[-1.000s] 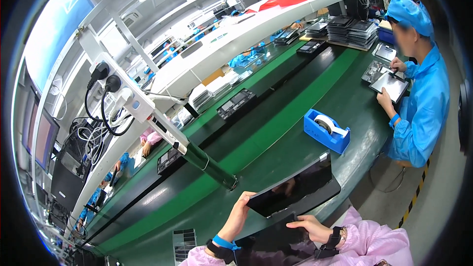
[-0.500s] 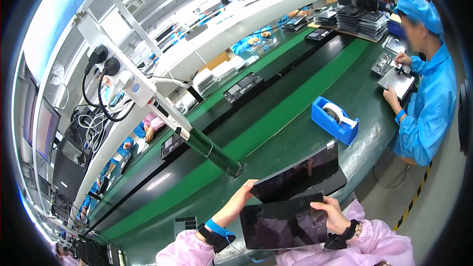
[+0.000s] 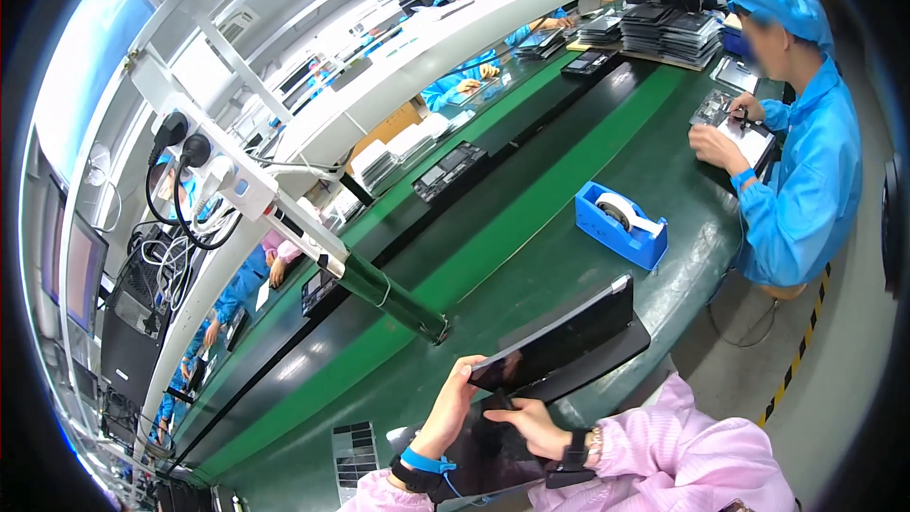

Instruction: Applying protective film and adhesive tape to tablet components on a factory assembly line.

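My left hand [image 3: 449, 410] grips the left corner of a glossy black screen panel [image 3: 559, 337], which is tilted up above the bench edge. Under and behind that panel shows a second flat black piece [image 3: 611, 353]. Closer to me lies another glossy dark panel [image 3: 493, 460], partly covered by my wrists and sleeves. Over it my right hand [image 3: 533, 429] is closed, fingers curled, at a small dark thing by the upper panel's lower edge; what it holds is hard to make out. Both wrists wear black bands, the left also a blue strap with a cord.
A blue tape dispenser [image 3: 621, 226] stands on the green bench [image 3: 531, 270]. A green post [image 3: 393, 299] with a socket strip rises at left. Dark devices [image 3: 450, 171] lie along the black line. At right, a person in blue [image 3: 796, 152] works on a device. Stacked panels [image 3: 668, 35] stand far back.
My right hand has left the lower panel's right edge and moved left over its middle. The upper panel is tilted more steeply. The view has shifted slightly; the person's hand at right has moved.
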### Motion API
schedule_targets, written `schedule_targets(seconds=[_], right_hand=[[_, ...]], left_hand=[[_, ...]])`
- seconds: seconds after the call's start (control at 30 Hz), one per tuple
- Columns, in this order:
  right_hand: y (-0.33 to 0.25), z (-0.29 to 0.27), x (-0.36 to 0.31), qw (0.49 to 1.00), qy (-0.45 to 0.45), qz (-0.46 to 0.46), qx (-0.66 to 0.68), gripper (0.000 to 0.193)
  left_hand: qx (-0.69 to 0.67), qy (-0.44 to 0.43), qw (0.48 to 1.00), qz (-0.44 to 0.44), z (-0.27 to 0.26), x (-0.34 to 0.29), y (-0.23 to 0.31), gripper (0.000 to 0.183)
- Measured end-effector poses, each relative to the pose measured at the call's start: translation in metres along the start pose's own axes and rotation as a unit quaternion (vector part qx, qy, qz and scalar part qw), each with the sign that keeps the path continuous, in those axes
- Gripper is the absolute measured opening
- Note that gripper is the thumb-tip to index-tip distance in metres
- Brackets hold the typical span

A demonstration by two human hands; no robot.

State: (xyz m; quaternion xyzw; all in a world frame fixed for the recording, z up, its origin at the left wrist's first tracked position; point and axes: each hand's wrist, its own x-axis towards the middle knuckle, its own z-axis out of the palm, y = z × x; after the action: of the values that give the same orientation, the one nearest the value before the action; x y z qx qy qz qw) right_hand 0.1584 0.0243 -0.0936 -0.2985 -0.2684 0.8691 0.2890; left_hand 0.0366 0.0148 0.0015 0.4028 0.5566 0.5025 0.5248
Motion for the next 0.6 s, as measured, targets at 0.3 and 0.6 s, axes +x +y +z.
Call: schedule_targets(seconds=[0.3, 0.6], right_hand=[[0.041, 0.04, 0.055, 0.997, 0.028, -0.042, -0.059, 0.024], [0.038, 0.038, 0.083, 0.954, -0.052, -0.206, -0.211, 0.02]], left_hand=[[-0.034, 0.049, 0.998, 0.015, 0.005, 0.008, 0.002, 0.029], [-0.082, 0.098, 0.985, 0.112, 0.017, 0.011, -0.013, 0.024]])
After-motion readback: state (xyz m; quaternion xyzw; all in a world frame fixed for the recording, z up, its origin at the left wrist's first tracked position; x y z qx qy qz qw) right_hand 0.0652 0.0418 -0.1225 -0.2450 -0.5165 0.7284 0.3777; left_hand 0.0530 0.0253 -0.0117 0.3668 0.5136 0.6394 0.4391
